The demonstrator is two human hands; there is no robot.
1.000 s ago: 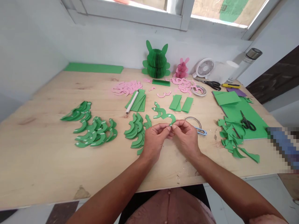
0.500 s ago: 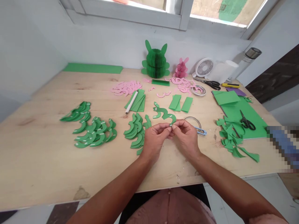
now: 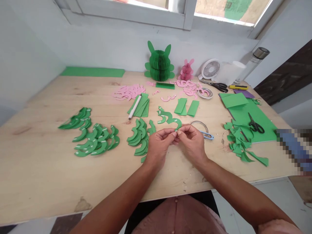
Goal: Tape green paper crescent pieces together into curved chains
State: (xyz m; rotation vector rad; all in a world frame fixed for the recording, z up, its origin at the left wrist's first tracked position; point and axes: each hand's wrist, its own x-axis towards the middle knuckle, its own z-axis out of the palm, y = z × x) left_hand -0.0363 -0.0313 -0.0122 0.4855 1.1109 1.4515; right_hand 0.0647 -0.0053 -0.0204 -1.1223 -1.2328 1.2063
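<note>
Green paper strip [image 3: 169, 117], long axis angling up-left — left hand [image 3: 159, 146] and right hand [image 3: 192, 143] pinching its end

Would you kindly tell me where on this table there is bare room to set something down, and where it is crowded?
Bare wood lies at the wooden table's front left, between the green paper arcs and the left forearm, and at the back left, before the pink paper cutouts. The right end, with the green scraps and scissors, is crowded.
</note>
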